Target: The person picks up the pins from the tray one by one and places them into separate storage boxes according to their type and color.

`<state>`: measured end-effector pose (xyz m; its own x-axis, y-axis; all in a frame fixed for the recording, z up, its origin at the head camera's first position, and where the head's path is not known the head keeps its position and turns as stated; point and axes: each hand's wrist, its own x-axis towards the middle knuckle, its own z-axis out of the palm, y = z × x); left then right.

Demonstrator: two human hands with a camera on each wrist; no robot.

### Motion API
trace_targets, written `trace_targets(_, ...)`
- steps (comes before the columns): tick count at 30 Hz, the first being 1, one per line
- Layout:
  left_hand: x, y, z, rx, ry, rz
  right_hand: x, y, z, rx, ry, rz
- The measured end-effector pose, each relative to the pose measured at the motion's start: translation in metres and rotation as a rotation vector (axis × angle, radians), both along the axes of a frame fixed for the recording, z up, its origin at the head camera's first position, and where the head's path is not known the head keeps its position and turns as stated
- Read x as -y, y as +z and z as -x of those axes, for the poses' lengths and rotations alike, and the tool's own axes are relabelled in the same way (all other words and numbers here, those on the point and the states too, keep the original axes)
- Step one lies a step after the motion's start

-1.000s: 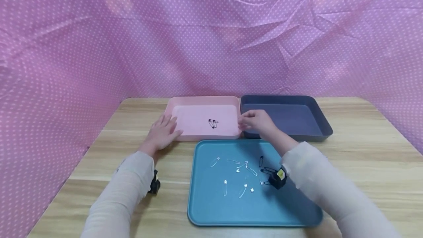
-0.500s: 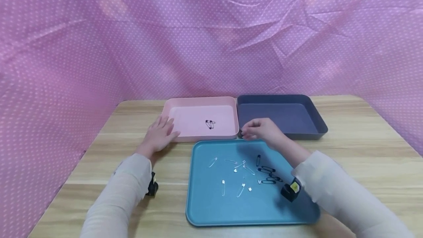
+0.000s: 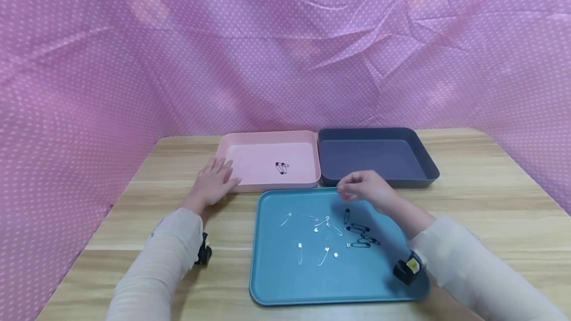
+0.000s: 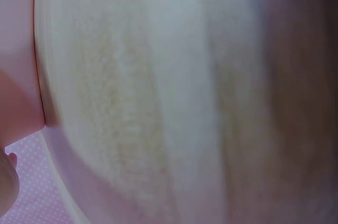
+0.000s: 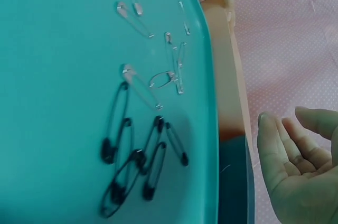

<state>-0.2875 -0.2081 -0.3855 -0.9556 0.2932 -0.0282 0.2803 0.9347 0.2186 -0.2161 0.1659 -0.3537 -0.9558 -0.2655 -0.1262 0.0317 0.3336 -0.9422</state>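
Observation:
My left hand (image 3: 211, 183) rests with fingers spread on the near left corner of the pink tray (image 3: 263, 187). In that tray lies a small cluster of black safety pins (image 3: 281, 168). My right hand (image 3: 366, 189) hovers over the far edge of the teal tray (image 3: 285, 284). The right wrist view shows its fingers (image 5: 272, 152) loosely bent, thumb and fingertips apart, with nothing between them. Nearest to it on the teal tray are several black safety pins (image 5: 156, 171). Silver safety pins (image 5: 141, 86) lie scattered beside them, toward the left and middle of the tray.
A dark blue tray (image 3: 379, 157) with nothing in it stands right beside the pink one, behind the teal tray. All three trays sit on a wooden table (image 3: 482, 212). A pink dotted curtain (image 3: 285, 53) hangs behind and at both sides.
My right hand has drawn back from the gap between the pink and dark blue trays, moving right and nearer over the teal tray. The left hand keeps its place on the pink tray.

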Motion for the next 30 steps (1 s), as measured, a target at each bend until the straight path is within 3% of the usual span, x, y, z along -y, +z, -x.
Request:
trace_targets(8, -0.001, 0.001, 0.000, -0.009, -0.001, -0.001, -0.011, -0.007, -0.009, 0.049, -0.001, -0.070)
trace_targets(30, 0.001, -0.004, 0.002, -0.035, -0.027, 0.002, -0.034, -0.030, -0.018, 0.084, 0.056, -0.115)
